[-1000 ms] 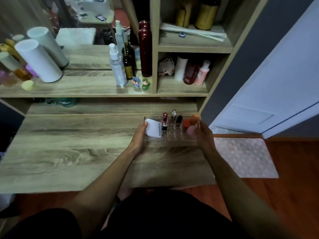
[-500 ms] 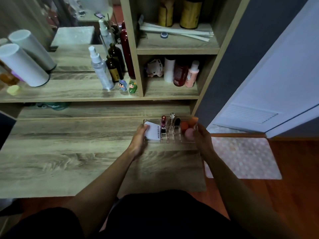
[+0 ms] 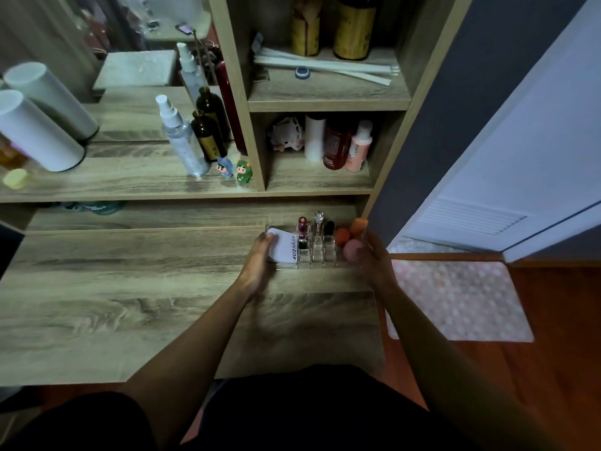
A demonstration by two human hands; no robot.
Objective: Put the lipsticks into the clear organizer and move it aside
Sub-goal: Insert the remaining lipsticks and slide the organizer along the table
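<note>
**deskdweller:** Fingers first: left hand (image 3: 260,258) has its fingers curled onto the left end of the clear organizer (image 3: 313,253), thumb up by the white 4U2skin tube (image 3: 283,249). Right hand (image 3: 374,258) is pressed to the right end, though I can't tell how far those fingers wrap. It sits at the back right of the desk (image 3: 130,304), under the shelf.

**tidy_nook:** Looks like rigid acrylic, so light, stiff and kinda slick. I'd squeeze the end walls low down and keep it level. The three lipsticks (image 3: 303,231) stand upright and loose in their slots, and the sponges (image 3: 353,249) just rest there. Tip it and they'll likely topple out.
</note>
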